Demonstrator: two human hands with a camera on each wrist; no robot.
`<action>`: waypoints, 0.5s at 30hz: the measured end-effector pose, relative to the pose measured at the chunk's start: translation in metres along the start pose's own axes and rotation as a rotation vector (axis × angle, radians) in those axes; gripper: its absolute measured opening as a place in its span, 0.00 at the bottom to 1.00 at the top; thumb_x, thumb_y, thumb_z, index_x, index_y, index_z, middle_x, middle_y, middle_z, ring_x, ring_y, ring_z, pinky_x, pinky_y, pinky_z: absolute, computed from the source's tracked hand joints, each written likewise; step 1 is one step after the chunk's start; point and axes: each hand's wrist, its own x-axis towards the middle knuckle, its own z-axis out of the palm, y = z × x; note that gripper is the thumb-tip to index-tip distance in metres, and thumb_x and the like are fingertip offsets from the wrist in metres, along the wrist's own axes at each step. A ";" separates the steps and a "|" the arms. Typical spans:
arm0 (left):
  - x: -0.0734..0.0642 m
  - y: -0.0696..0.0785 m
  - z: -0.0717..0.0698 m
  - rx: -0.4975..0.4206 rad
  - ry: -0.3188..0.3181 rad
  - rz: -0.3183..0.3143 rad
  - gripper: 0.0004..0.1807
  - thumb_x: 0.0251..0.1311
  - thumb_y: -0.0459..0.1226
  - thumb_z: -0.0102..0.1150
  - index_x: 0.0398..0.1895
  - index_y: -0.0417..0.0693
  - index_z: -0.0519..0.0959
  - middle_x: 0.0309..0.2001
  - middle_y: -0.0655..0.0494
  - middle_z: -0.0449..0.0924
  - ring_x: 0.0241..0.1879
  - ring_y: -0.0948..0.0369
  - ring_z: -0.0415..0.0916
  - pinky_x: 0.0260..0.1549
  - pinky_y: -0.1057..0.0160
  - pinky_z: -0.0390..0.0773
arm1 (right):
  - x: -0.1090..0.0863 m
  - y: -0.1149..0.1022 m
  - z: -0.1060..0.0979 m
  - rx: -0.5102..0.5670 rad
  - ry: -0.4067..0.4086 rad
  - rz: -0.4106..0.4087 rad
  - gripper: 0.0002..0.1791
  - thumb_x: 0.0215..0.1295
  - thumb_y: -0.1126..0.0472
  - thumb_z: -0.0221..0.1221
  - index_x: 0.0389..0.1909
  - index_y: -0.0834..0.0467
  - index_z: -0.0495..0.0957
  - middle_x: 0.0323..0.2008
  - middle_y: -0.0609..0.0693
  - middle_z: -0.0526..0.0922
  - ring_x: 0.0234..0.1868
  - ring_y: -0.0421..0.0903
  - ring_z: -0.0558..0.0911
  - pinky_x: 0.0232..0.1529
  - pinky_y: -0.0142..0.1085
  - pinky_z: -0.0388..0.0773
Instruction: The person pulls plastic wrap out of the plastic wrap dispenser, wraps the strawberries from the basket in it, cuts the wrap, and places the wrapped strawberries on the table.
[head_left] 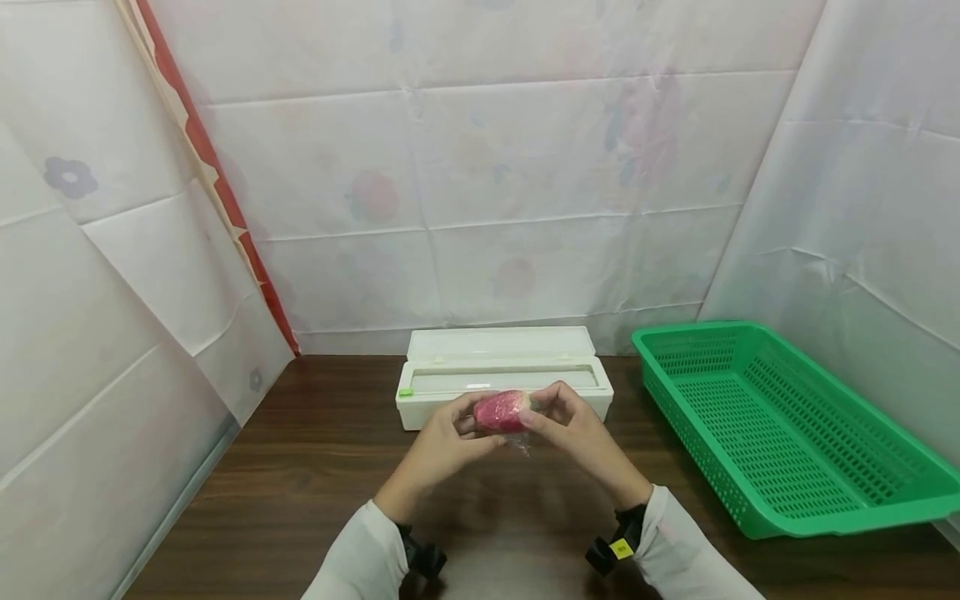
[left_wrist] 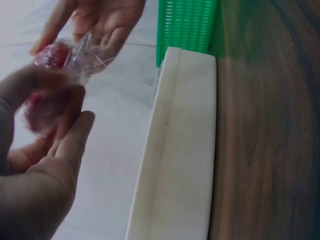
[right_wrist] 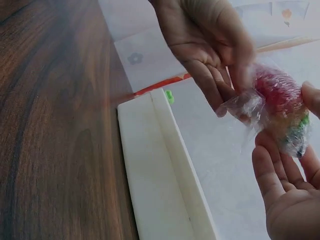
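A red fruit (head_left: 501, 412), pale and green at one end and resembling a strawberry, is wrapped in clear cling film. Both hands hold it above the table, in front of a white cling film box. My left hand (head_left: 446, 442) grips the red end between thumb and fingers. At the pale-green end, the fingertips of my right hand (head_left: 573, 425) pinch the fruit. A loose crumpled tail of film (right_wrist: 247, 107) sticks out from its side in the right wrist view. Behind the hands, the white box (head_left: 506, 367) stands with its lid raised.
A green plastic basket (head_left: 780, 450) with perforated walls stands on the right of the dark wooden table (head_left: 300, 475). A bright green tab (head_left: 406, 392) sits at the box's left front corner. White patterned sheets (head_left: 480, 167) hang behind and at both sides.
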 end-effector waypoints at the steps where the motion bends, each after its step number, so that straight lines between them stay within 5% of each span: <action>1: 0.001 -0.002 0.000 -0.030 -0.014 -0.007 0.31 0.50 0.31 0.67 0.60 0.48 0.70 0.56 0.44 0.74 0.50 0.55 0.75 0.43 0.61 0.81 | 0.000 0.000 0.000 0.003 -0.002 -0.006 0.17 0.60 0.58 0.62 0.45 0.60 0.69 0.45 0.56 0.78 0.43 0.47 0.77 0.41 0.45 0.80; 9: 0.001 0.000 0.000 -0.139 -0.010 -0.056 0.26 0.58 0.40 0.62 0.60 0.45 0.70 0.57 0.44 0.73 0.53 0.54 0.72 0.50 0.57 0.76 | -0.001 0.002 0.003 0.018 -0.013 -0.025 0.18 0.65 0.53 0.56 0.49 0.58 0.67 0.48 0.55 0.74 0.47 0.49 0.76 0.47 0.46 0.78; 15: 0.001 0.003 0.002 -0.126 0.005 -0.066 0.25 0.57 0.39 0.62 0.59 0.46 0.72 0.56 0.46 0.74 0.53 0.55 0.73 0.49 0.61 0.78 | 0.000 0.010 0.011 0.391 -0.336 0.033 0.28 0.74 0.46 0.35 0.67 0.58 0.53 0.64 0.60 0.60 0.61 0.55 0.66 0.65 0.52 0.60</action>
